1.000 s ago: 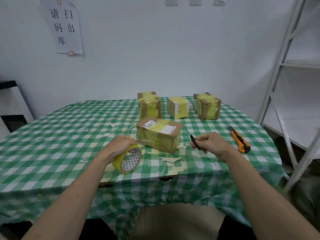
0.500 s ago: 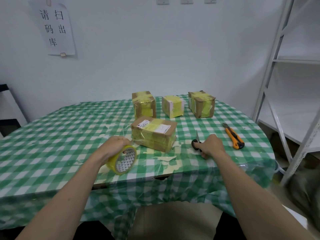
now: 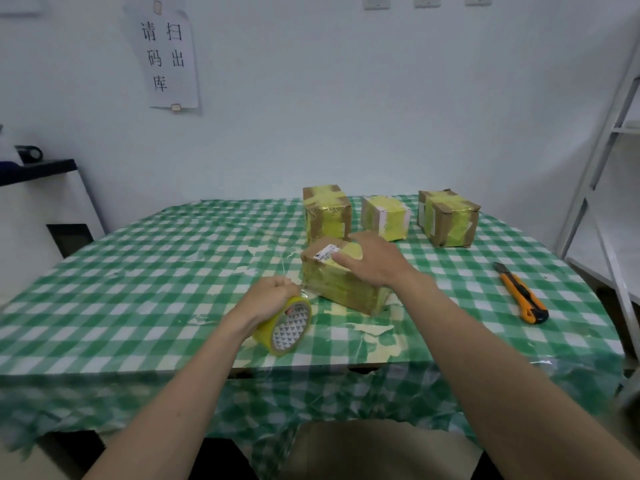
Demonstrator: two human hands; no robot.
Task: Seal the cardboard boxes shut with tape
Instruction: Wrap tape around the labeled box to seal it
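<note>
A flat cardboard box (image 3: 341,289) wrapped in yellow tape, with a white label on top, lies near the middle of the table. My right hand (image 3: 372,259) rests flat on its top, fingers straight. My left hand (image 3: 272,297) grips a roll of yellow tape (image 3: 287,327) just left of the box, close to its near left corner. A thin strand of tape runs from the roll toward the box. Three more taped boxes stand behind: one (image 3: 327,213) right behind the flat box, a small one (image 3: 386,216), and one (image 3: 448,216) at the right.
An orange utility knife (image 3: 523,294) lies on the green checked tablecloth (image 3: 138,278) at the right. Scraps of tape stick to the cloth around the flat box. A white metal shelf (image 3: 602,161) stands at the right. The scissors are out of sight.
My right hand has let go of the black scissors and moved left onto the flat box's top. My left hand still holds the tape roll. The camera turned left.
</note>
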